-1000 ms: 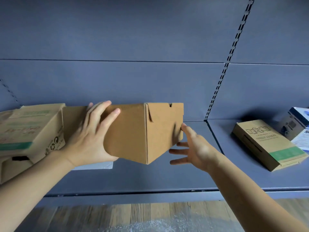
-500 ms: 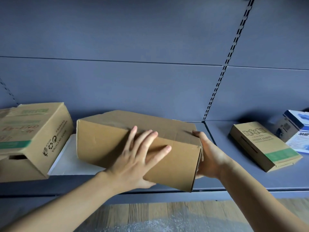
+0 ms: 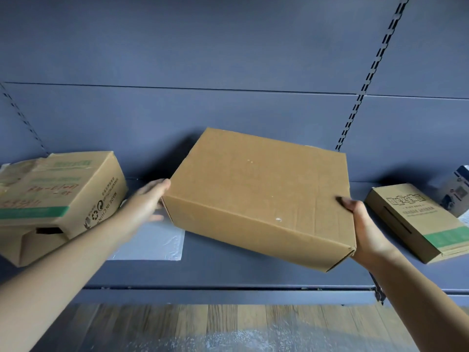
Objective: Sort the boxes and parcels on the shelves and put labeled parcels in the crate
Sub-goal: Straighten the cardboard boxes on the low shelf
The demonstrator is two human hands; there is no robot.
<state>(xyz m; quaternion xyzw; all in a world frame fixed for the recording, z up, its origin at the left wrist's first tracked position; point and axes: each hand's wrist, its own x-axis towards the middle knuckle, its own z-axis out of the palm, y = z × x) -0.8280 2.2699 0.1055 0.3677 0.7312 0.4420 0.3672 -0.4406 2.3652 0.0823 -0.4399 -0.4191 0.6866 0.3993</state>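
**Shelf** (image 3: 228,293): grey-blue metal, slotted uprights on the back panel. It carries everything below; wood floor (image 3: 177,323) beneath.

**Plain box** (image 3: 253,199): brown cardboard, closed, mid-shelf. Held tilted, with its near right corner out over the shelf's front edge. No label shows on the top or front face; the other faces are hidden.

**Printed carton** (image 3: 58,189): left end of the shelf, green band, lying askew on another brown carton.

**Flat box** (image 3: 416,219): right bay, green stripe, lying flat, well apart from the plain box.

**White mailer** (image 3: 152,240): flat on the shelf between the printed carton and the plain box, partly under the left forearm.

**Blue-and-white box** (image 3: 456,191): far right, cut off by the frame.

**Hands**: the right hand (image 3: 365,232) grips the plain box's right end, thumb over the top edge. The left hand (image 3: 144,204) lies against the left end, fingers fairly straight.

**Step in hand**: probably checking the plain box for a label.

**Next move**: likely turning it to show the hidden faces. If labelled it goes to the crate, which is not in view; if not, it is squared up on the shelf.
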